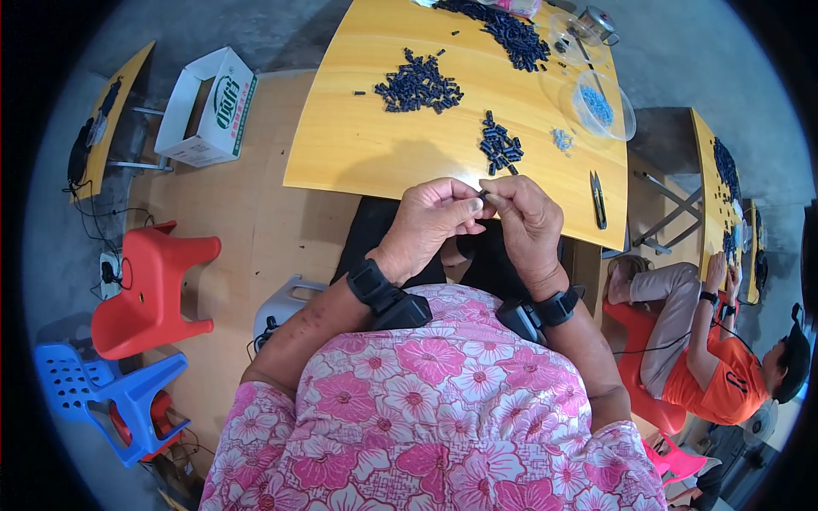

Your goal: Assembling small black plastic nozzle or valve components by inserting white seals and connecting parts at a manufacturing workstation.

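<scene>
My left hand [426, 223] and my right hand [530, 226] meet just off the front edge of the wooden table [375, 162]. Thumb and fingers of both are pinched together around a small black cylindrical piece [483, 195], mostly covered by the fingertips. Beyond them on the tabletop lies a small pile of similar black pieces [501, 146]. A larger pile [419, 85] sits farther left, and another heap [514, 36] is at the far edge. Small pale pieces [561, 140] lie to the right. Black-handled thread snips [599, 201] rest near the right edge.
A clear tub [626, 119] of blue bits stands at right, with another clear container [562, 43] and a metal mug [599, 25] behind. Red [149, 289] and blue [111, 396] chairs and a white carton [200, 149] are left. Another person [720, 370] works at right.
</scene>
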A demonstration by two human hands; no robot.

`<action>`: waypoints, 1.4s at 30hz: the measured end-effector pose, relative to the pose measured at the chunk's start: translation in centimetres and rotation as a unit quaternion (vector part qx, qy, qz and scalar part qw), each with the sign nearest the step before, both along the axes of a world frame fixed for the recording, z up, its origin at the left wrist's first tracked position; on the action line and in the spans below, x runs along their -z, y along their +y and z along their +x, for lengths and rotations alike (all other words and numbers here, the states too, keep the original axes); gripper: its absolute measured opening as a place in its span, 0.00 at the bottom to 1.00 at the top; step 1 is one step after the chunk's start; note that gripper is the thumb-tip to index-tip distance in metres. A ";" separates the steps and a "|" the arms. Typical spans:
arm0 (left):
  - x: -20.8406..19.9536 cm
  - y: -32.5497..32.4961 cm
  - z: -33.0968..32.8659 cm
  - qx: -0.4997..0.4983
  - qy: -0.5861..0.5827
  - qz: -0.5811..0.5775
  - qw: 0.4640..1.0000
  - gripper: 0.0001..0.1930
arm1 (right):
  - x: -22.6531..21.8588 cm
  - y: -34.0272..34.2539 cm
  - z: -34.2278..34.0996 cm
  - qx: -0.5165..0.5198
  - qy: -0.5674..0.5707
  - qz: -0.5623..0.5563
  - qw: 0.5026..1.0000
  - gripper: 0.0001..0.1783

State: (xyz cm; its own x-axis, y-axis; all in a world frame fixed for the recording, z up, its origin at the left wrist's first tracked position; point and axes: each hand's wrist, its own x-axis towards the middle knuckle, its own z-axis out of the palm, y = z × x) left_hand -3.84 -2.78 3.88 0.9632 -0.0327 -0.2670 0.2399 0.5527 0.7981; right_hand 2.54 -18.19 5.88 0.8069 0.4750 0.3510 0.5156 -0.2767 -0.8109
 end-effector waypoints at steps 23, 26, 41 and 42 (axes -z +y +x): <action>-0.4 1.4 0.4 0.042 0.019 0.054 0.997 0.14 | 0.7 -0.3 0.6 -0.061 0.163 0.095 0.980 0.14; -0.5 1.4 0.4 0.036 0.018 0.069 0.997 0.14 | 0.5 -0.2 0.6 -0.064 0.159 0.089 0.981 0.14; -0.1 1.5 0.2 0.043 0.001 0.110 0.993 0.11 | 0.5 -0.4 0.8 -0.062 0.177 0.068 0.980 0.10; -0.1 1.5 0.2 0.038 -0.005 0.110 0.993 0.10 | 0.6 -0.4 0.8 -0.054 0.172 0.061 0.982 0.10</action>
State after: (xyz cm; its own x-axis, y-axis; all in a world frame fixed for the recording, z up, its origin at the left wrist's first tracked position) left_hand -3.61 -1.33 3.99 0.9627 -0.0477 -0.2662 0.2660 0.3448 0.9002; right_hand 3.33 -18.54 5.27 0.8348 0.5358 0.1267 0.2274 -0.1258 -0.9657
